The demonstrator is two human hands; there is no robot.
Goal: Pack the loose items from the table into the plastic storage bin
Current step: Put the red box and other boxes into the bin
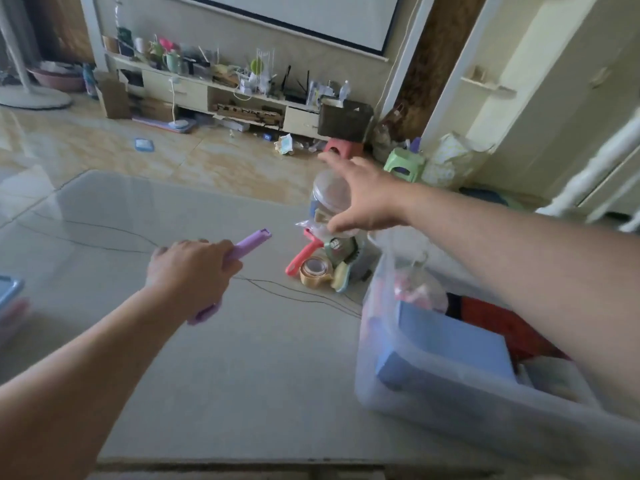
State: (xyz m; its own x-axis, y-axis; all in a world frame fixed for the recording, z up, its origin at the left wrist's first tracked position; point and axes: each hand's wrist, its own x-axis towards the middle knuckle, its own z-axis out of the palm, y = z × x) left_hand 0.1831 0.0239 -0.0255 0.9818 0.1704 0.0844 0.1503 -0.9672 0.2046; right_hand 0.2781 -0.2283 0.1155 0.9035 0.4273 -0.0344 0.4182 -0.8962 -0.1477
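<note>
Bin (450,386) waits; left hand (188,268) grips purple tool (242,249), right hand (360,199), fingers apart, could topple that jar (329,192).

Translucent plastic bin (415,386); glossy stone table (214,358)

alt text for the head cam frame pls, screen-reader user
A person's left hand grips a purple tool over a grey table while the open right hand reaches toward a clear jar amid clutter. A partly filled clear plastic bin sits at right.
</note>
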